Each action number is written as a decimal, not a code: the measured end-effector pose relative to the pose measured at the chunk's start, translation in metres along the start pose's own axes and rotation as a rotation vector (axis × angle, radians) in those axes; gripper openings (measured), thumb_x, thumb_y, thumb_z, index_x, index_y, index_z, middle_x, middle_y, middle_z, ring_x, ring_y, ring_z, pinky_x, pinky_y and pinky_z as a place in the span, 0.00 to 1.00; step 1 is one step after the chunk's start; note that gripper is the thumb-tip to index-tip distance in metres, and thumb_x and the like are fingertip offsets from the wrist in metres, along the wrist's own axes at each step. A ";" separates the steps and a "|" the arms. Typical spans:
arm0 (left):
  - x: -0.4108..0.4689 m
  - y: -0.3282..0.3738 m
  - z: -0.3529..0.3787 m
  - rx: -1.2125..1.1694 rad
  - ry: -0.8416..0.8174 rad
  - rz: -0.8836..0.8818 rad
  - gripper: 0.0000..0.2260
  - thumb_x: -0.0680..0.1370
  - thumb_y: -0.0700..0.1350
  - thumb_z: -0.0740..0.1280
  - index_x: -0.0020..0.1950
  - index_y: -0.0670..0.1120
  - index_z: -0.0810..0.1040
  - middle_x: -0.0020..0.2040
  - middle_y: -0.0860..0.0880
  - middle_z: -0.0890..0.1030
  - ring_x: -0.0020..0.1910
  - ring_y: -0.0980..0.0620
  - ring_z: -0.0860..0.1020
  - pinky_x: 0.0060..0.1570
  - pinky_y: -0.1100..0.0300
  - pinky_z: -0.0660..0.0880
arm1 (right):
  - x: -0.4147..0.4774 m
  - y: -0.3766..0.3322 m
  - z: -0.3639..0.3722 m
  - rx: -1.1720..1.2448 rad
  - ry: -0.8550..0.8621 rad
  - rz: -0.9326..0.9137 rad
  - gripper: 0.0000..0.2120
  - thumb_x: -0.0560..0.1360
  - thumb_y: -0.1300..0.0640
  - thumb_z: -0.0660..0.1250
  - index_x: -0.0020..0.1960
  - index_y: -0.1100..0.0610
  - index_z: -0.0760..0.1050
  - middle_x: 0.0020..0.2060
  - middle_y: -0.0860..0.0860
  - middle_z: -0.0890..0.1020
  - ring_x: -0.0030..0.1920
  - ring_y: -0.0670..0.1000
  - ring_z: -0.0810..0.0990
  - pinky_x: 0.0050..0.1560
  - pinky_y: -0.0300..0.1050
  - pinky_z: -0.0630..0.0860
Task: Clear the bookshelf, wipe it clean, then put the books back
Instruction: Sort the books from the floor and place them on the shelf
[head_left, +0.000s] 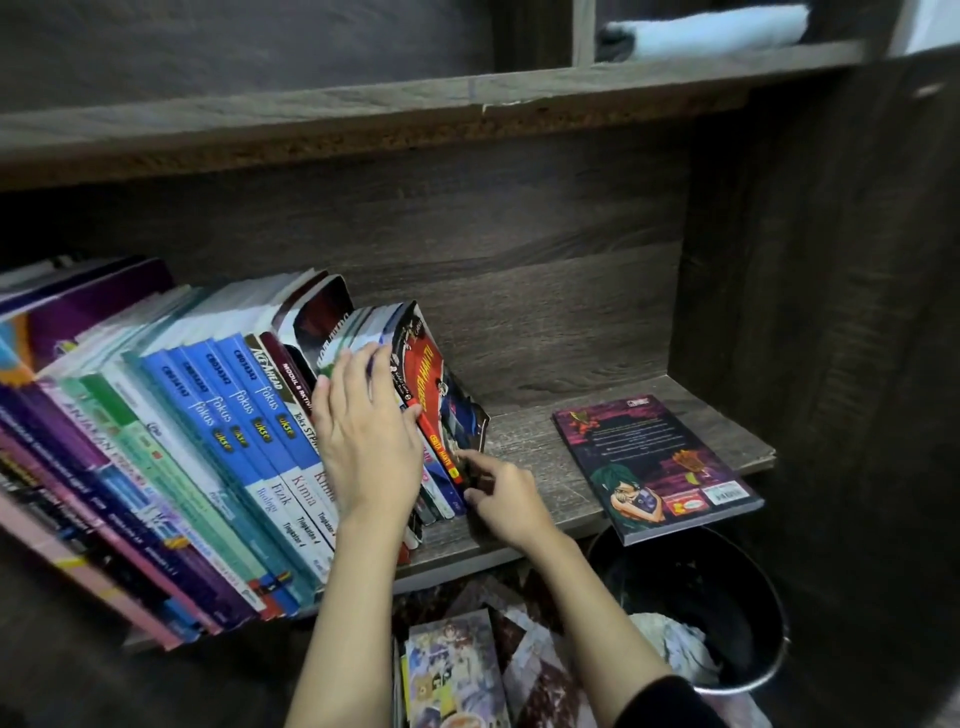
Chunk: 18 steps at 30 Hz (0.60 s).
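The row of books fills the left and middle of the shelf. They stand on their lower edges with the spines turned to the front edge. All of them tilt to the left, so each long axis rises from the shelf board up towards the back left corner.

The last book at the right end of the row is a red comic. It leans the same way, cover facing right and upward, with bare board to its right.

The left hand lies over the thin books just left of the red comic. Its fingers are nearly straight and spread across their spines and top edges, pressing on them rather than closing round them, and the thumb touches the comic's spine.

The right hand is at the front edge, just right of the row. Its fingers are curled, and the index fingertip and thumb pinch the lower end of the red comic's spine.

A purple book lies flat near the right end of the shelf, well apart from both hands. Its back cover faces up, its long axis runs back to front, and its near corner overhangs the front edge.

Below that corner stands a black bin holding crumpled paper. More comics lie on the floor beside it. A folded white cloth rests in a compartment higher up.
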<state>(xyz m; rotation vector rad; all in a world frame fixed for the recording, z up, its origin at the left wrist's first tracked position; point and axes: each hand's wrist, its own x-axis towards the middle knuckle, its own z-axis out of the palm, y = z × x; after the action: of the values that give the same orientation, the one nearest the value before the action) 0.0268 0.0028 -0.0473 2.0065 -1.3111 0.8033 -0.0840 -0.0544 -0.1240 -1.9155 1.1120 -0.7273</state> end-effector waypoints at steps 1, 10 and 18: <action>0.000 0.002 0.000 -0.030 0.011 -0.015 0.27 0.74 0.44 0.70 0.71 0.42 0.67 0.70 0.43 0.69 0.72 0.44 0.63 0.72 0.53 0.45 | 0.000 0.000 -0.005 0.001 0.005 -0.012 0.23 0.77 0.65 0.64 0.70 0.50 0.71 0.59 0.54 0.79 0.57 0.50 0.77 0.54 0.32 0.69; -0.021 0.070 0.001 -0.520 -0.127 -0.100 0.12 0.79 0.40 0.60 0.59 0.43 0.78 0.58 0.45 0.77 0.57 0.44 0.75 0.56 0.53 0.70 | -0.015 0.009 -0.108 -0.216 0.460 0.075 0.15 0.75 0.60 0.62 0.60 0.54 0.79 0.54 0.57 0.82 0.57 0.57 0.79 0.57 0.47 0.73; -0.067 0.126 0.033 -0.321 -0.966 -0.262 0.16 0.81 0.49 0.56 0.58 0.40 0.77 0.56 0.39 0.80 0.57 0.40 0.77 0.55 0.54 0.72 | -0.053 0.057 -0.169 -0.335 0.534 0.503 0.15 0.77 0.51 0.62 0.58 0.59 0.77 0.54 0.60 0.80 0.56 0.62 0.78 0.54 0.50 0.74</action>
<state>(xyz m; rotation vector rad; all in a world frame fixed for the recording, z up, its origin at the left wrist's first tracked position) -0.1071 -0.0253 -0.0993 2.2790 -1.4600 -0.5644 -0.2644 -0.0826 -0.0888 -1.6167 2.0657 -0.8181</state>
